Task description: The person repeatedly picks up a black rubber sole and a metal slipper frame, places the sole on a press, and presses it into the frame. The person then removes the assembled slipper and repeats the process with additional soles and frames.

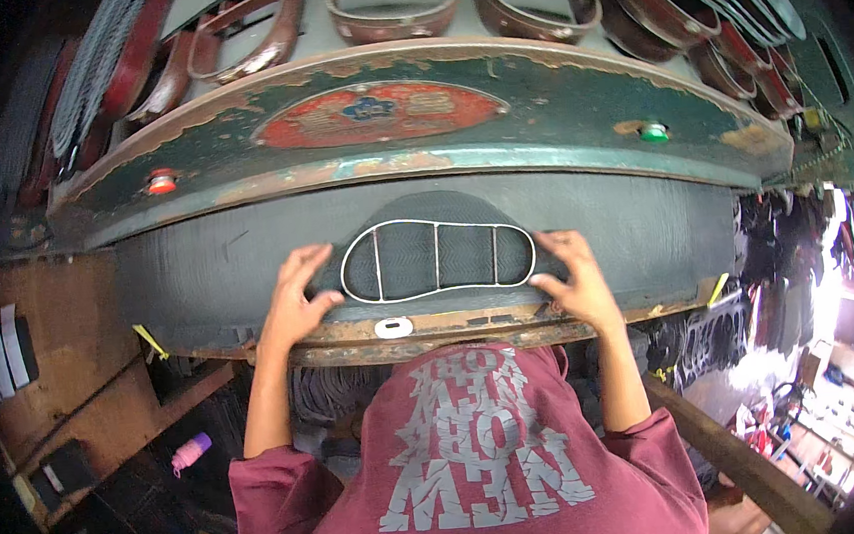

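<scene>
A sole-shaped cutting die (pixel 437 256), a thin pale metal outline with three crossbars, lies flat on a patterned dark rubber sheet (pixel 432 206). My left hand (pixel 299 295) is just off the die's left end, thumb and fingers spread apart. At the opposite end is my right hand (pixel 573 274), also with thumb and fingers apart; its fingertips are very close to the rim, and I cannot tell whether they touch it. Neither hand is closed around anything.
Beyond the dark work surface (pixel 196 265) rises a worn green press beam (pixel 216 133), with a red button (pixel 162 181) and a green button (pixel 654 133). Several brown metal dies (pixel 397 18) stand on top. A wooden ledge (pixel 511 319) edges the near side.
</scene>
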Demonstrator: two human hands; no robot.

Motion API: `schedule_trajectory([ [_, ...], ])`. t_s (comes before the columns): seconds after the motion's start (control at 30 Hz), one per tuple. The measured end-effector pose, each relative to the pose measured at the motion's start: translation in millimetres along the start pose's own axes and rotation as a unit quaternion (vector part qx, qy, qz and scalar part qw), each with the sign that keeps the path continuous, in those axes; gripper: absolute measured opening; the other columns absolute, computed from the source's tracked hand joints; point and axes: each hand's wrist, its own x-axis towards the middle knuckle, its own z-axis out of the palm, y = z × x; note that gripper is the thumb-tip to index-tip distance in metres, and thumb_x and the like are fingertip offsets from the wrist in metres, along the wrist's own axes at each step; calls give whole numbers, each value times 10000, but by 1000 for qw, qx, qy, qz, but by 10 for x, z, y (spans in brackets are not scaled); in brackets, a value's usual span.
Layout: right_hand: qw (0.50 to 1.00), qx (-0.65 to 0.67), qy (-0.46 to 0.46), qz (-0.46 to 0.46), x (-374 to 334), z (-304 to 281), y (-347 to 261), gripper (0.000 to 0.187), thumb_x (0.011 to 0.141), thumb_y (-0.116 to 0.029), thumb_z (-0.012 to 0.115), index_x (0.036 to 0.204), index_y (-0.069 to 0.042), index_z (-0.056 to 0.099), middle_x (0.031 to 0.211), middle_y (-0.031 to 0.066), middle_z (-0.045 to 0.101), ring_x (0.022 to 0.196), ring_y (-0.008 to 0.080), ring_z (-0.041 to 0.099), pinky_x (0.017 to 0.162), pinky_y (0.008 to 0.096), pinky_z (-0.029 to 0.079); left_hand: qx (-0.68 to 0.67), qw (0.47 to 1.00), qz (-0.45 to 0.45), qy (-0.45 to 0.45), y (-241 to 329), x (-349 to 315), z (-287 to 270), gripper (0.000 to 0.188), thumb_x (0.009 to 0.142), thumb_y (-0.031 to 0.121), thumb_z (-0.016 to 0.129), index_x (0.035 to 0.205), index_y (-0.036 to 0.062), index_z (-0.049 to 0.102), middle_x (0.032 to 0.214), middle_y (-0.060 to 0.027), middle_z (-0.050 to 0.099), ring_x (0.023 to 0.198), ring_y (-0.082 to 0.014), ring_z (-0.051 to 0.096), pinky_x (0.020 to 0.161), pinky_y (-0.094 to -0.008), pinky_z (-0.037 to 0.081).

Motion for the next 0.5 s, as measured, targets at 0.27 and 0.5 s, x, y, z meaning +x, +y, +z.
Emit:
schedule_trajectory([
  [0.27, 824, -186, 519, -134, 826, -1337, -314, 630, 949, -227, 735, 1517, -87, 501, 1632, 204, 334, 1523, 365, 280, 1241, 514, 202, 231, 804, 102, 538, 53, 743, -1319, 512, 1117, 322, 363, 1483, -7, 505, 1553, -226, 437, 1468, -379, 380, 1207, -492, 279],
  [0.5, 721, -245, 599, -247, 857, -1315, -117, 803, 1025, -633, 426, 1561, -39, 355, 1656, 235, 216, 1542, 452, 164, 1229, 641, 94, 308, 687, 170, 636, -138, 742, -1509, 621, 1123, 397, 259, 1579, -23, 294, 1650, -291, 201, 1543, -442, 172, 1233, -580, 159],
])
